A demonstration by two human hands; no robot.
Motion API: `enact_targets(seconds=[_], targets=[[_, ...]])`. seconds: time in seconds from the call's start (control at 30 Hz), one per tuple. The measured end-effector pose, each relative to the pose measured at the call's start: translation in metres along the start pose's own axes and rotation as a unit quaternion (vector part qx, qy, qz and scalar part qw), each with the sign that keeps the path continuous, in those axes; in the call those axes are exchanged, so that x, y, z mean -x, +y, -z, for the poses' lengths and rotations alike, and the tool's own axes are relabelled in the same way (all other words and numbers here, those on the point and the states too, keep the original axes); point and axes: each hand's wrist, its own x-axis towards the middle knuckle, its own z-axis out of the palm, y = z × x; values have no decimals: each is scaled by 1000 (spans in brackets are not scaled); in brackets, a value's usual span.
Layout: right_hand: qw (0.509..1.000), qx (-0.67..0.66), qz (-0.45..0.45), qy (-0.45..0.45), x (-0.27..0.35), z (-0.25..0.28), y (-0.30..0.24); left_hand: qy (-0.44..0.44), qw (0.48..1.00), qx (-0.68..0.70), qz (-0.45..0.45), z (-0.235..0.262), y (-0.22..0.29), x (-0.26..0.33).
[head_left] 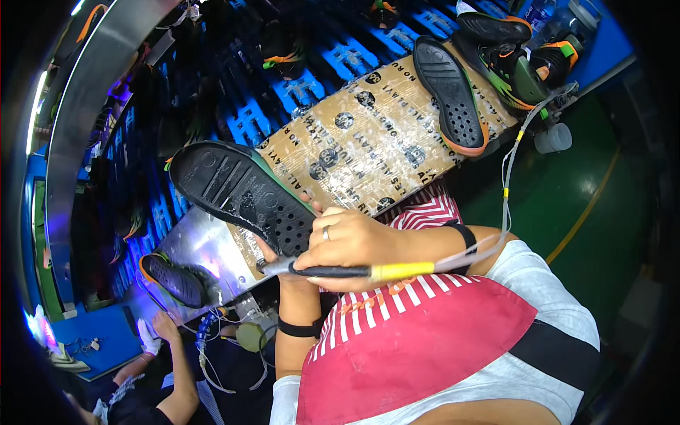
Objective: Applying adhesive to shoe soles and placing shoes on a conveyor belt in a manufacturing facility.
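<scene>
I am seeing my right hand (354,241) wrapping its fingers (333,218) tight around a slim tool (340,270), black-handled with a yellow collar, a metal tip and a clear hose. My left hand (283,263) is sitting under it, fingers clamped on the heel of a black rubber shoe sole (241,191), ribbed and perforated, tread up. Beyond, a second sole (451,95) is lying on the tape-wrapped cardboard covering the desk (368,149).

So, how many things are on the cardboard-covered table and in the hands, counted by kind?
Black rubber shoe soles: 2, one on the table, one held by the left hand
Finished black-green-orange shoes: 2
Black-and-yellow pen-shaped tools: 1, in the right hand
Total: 5
</scene>
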Motion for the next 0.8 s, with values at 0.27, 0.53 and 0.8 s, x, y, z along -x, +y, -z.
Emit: enact_targets(seconds=[0.27,0.53,0.8], targets=[[991,-49,-127,1,8,1,-3,56,998,7,-5,-6,15,-7],[902,-334,-270,-50,0,14,-5,-42,994,-37,-97,-2,35,-15],[923,-271,-224,-160,4,16,-1,-68,996,-45,-41,-8,48,-11]])
